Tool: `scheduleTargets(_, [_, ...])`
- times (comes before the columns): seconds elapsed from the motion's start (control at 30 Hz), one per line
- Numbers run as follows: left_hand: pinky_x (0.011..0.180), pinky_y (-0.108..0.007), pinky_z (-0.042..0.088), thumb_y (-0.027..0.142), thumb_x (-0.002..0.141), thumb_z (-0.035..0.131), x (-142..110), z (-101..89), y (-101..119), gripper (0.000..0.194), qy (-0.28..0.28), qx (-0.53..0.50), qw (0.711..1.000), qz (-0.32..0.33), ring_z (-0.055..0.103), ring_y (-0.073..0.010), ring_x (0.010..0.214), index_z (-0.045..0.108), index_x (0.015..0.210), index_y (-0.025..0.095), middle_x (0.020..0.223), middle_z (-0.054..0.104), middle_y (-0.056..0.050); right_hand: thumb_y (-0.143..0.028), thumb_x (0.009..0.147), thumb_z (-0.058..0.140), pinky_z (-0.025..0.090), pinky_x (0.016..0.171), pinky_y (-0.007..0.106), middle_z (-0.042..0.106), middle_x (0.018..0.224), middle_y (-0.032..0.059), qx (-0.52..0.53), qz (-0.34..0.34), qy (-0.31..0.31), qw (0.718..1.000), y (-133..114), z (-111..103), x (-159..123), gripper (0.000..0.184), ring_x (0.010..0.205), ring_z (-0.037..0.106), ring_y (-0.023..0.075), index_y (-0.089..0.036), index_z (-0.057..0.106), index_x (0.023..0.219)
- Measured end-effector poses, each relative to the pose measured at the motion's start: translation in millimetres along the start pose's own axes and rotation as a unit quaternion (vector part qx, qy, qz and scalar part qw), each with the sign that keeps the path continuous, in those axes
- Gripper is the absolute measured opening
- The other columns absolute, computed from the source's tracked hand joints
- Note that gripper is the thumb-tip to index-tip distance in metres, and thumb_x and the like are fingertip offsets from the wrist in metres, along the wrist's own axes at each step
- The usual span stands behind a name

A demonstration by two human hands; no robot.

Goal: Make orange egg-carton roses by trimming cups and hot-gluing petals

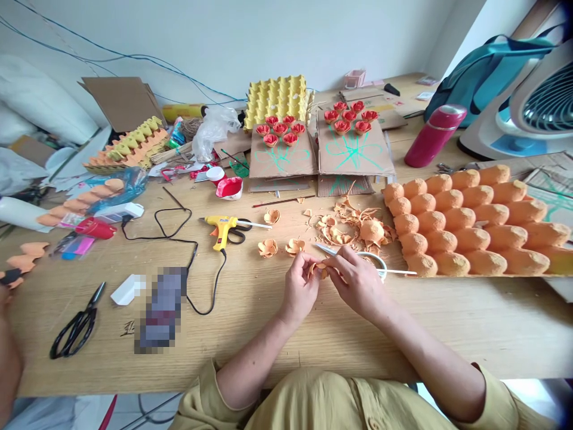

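Observation:
Between my two hands is a small orange egg-carton flower (pixel 318 270), partly covered by fingers. My left hand (pixel 301 286) pinches its left side, while my right hand (pixel 356 280) grips it from the right. White-handled scissors (pixel 379 260) lie just behind my right hand, partly hidden by it. Finished-looking orange flower cups (pixel 267 248) rest to the left of my hands. Orange carton scraps (pixel 347 222) are heaped beyond them, next to the scissors' blades.
A large orange egg tray (pixel 470 221) occupies the right side. Left of centre sits a yellow glue gun (pixel 221 230) with its cord trailing. Black scissors (pixel 79 325) lie at far left, near another person's arm (pixel 8 364). Red flowers stand on cardboard (pixel 284 161) behind.

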State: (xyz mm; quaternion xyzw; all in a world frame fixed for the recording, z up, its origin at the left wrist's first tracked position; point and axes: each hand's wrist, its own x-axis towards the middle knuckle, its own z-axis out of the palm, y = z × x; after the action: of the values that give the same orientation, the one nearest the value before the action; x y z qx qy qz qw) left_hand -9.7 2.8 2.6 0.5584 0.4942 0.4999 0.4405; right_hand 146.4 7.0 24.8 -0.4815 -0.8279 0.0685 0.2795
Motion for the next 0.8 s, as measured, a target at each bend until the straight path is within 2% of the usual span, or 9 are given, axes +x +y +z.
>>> scheduleTargets(0.1, [0.063, -0.021, 0.046, 0.03, 0.09, 0.062, -0.2, 1.7, 2.7, 0.014, 0.015, -0.024, 0.999, -0.021, 0.054, -0.0107, 0.064, 0.054, 0.089, 0.019, 0.075, 0.057, 0.002, -0.025, 0.102, 0.048, 0.039, 0.059, 0.026, 0.057, 0.087, 0.0045, 0.042, 0.032, 0.003, 0.999, 1.0, 1.9, 0.1, 0.021, 0.066, 0.054, 0.0144, -0.019, 0.068, 0.101])
scheduleTargets(0.23, [0.064, -0.023, 0.049, 0.035, 0.089, 0.064, -0.4, 3.7, 1.4, 0.02, -0.011, -0.069, 0.997, -0.043, 0.056, -0.0113, 0.064, 0.052, 0.091, 0.02, 0.077, 0.057, 0.002, -0.021, 0.101, 0.047, 0.037, 0.059, 0.026, 0.056, 0.086, 0.0047, 0.006, 0.026, 0.004, 1.0, 2.3, 3.5, -0.5, 0.022, 0.067, 0.054, 0.0151, -0.019, 0.069, 0.096])
scheduleTargets(0.37, [0.066, -0.022, 0.047, 0.025, 0.088, 0.064, 0.5, 2.2, 0.0, 0.013, -0.019, -0.021, 0.999, -0.029, 0.056, -0.0118, 0.069, 0.054, 0.092, 0.019, 0.08, 0.059, 0.001, -0.021, 0.101, 0.047, 0.037, 0.058, 0.026, 0.057, 0.084, 0.0049, -0.017, 0.02, 0.001, 1.0, 2.6, 3.2, -0.1, 0.024, 0.065, 0.055, 0.0151, -0.018, 0.069, 0.093])
scheduleTargets(0.53, [0.073, -0.023, 0.048, 0.013, 0.09, 0.056, 1.5, -1.8, 0.3, 0.012, -0.004, 0.047, 0.999, -0.012, 0.06, -0.0135, 0.078, 0.058, 0.1, 0.02, 0.09, 0.064, -0.002, -0.024, 0.098, 0.054, 0.044, 0.059, 0.025, 0.062, 0.092, 0.0052, 0.072, 0.09, -0.007, 0.993, 3.7, -1.2, 1.0, 0.015, 0.062, 0.058, 0.0134, -0.019, 0.067, 0.105])
scheduleTargets(0.63, [0.075, -0.024, 0.048, 0.014, 0.092, 0.054, 1.3, -2.3, 0.1, 0.012, 0.01, 0.052, 0.999, -0.009, 0.061, -0.0138, 0.079, 0.057, 0.102, 0.02, 0.09, 0.064, -0.001, -0.021, 0.096, 0.055, 0.047, 0.06, 0.025, 0.061, 0.09, 0.0045, 0.128, 0.103, -0.012, 0.986, 3.7, -2.9, 0.6, 0.013, 0.061, 0.058, 0.0123, -0.019, 0.067, 0.102])
scheduleTargets(0.8, [0.088, -0.032, 0.05, 0.015, 0.095, 0.05, -2.1, 1.3, -1.7, 0.018, -0.013, 0.035, 0.999, 0.008, 0.063, -0.0189, 0.099, 0.056, 0.111, 0.02, 0.108, 0.065, -0.007, -0.018, 0.094, 0.055, 0.045, 0.057, 0.025, 0.06, 0.086, 0.0036, 0.121, 0.115, -0.051, 0.985, 1.4, -0.2, -0.3, 0.019, 0.059, 0.057, 0.0125, -0.021, 0.07, 0.105])
